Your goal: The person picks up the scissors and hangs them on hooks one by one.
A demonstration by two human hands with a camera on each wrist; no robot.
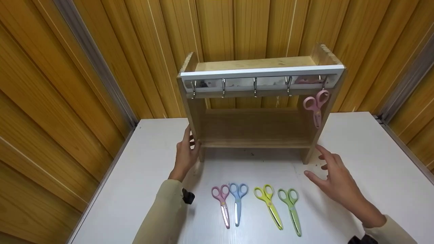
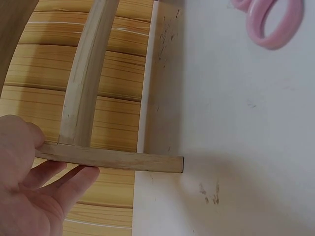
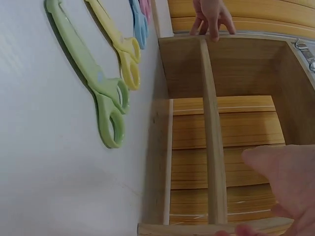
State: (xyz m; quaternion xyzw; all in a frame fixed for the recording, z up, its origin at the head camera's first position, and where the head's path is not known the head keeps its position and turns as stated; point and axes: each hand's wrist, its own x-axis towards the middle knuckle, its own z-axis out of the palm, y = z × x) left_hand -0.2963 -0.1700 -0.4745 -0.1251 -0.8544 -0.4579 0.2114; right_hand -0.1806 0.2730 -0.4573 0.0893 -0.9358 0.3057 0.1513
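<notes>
A: Where is the wooden rack (image 1: 261, 125), and how would it handle?

B: It stands upright on the white counter (image 1: 159, 142), behind a pink pair of scissors (image 1: 222, 203), a blue pair (image 1: 238, 200), a yellow pair (image 1: 269, 203) and a green pair (image 1: 291, 204). Bare wood, by the look of it, so I'd expect it stiff, bulky more than heavy, and not very slippery

A: Where would you take hold?

B: Low on both side panels, a hand each side. I'd leave the hook strip (image 1: 239, 83) alone: the hanging pink scissors (image 1: 317, 111) are on its rightmost hook and could slip off if the rack tips

A: And the fingers?

B: The left hand (image 1: 184, 156) grips the left side panel (image 1: 198, 118) low down, thumb at the front edge, fingers along the outer face. The right hand (image 1: 339, 181) is spread, thumb well apart from its fingers, curled round nothing. One fingertip is right at the right side panel (image 1: 315, 139); whether it presses there, I can't tell
</notes>
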